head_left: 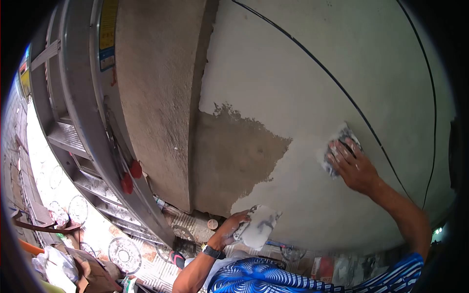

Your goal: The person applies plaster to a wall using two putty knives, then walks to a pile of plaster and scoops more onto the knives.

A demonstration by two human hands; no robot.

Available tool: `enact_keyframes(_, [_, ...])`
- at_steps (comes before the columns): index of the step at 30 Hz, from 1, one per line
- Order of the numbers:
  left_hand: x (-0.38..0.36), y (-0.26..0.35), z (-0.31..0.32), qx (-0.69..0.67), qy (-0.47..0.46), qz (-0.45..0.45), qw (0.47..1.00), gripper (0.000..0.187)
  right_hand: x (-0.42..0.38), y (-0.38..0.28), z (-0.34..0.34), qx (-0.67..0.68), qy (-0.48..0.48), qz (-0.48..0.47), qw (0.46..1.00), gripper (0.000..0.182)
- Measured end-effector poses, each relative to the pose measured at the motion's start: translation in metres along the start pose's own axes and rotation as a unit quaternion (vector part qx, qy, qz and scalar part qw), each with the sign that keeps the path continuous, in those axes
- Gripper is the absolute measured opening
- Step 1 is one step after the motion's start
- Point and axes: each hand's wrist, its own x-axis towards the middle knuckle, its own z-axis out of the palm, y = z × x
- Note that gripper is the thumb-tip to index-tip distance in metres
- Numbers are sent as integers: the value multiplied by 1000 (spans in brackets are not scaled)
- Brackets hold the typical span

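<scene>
My right hand (352, 166), its fingers smeared white, is closed on a flat putty scraper (346, 131) that lies against the wall. White putty (317, 88) covers much of that wall, while a bare grey-brown patch (234, 151) with a ragged edge shows left of the scraper. Lower down, my left hand (229, 230) grips the edge of a flat plate (263, 227) coated with white putty. A dark-strapped watch is on the left wrist. The undersides of both tools are hidden.
An aluminium stepladder (83, 122) stands at the left beside a rough concrete pillar (156, 97). Two black cables (337, 83) hang across the wall. A cardboard box (90, 268) with plastic bags sits on the patterned floor (124, 254), lower left.
</scene>
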Motion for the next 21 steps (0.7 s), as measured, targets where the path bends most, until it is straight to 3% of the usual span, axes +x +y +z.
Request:
enact_keyframes(5, [1, -7, -9, -8, 24, 6, 1000, 58, 39, -13, -30, 52, 70, -22, 996, 35])
enact_keyframes(12, [-10, -8, -21, -29, 41, 37, 998, 51, 176, 74, -42, -117, 241, -33, 963, 37])
enact_keyframes(15, [-17, -13, -34, -68, 42, 55, 995, 44, 218, 117, -51, -172, 278, -38, 944, 35])
enact_keyframes(16, [-17, -12, -40, -74, 20, 48, 996, 52, 227, 129, -56, -187, 279, -47, 941, 34])
enact_keyframes(18, [-23, -11, -39, -75, 49, 54, 994, 53, 240, 147, -65, -216, 280, -66, 933, 33])
enact_keyframes(21, [-20, -13, -46, -77, 45, 59, 994, 53, 252, 164, -68, -212, 266, -80, 937, 43])
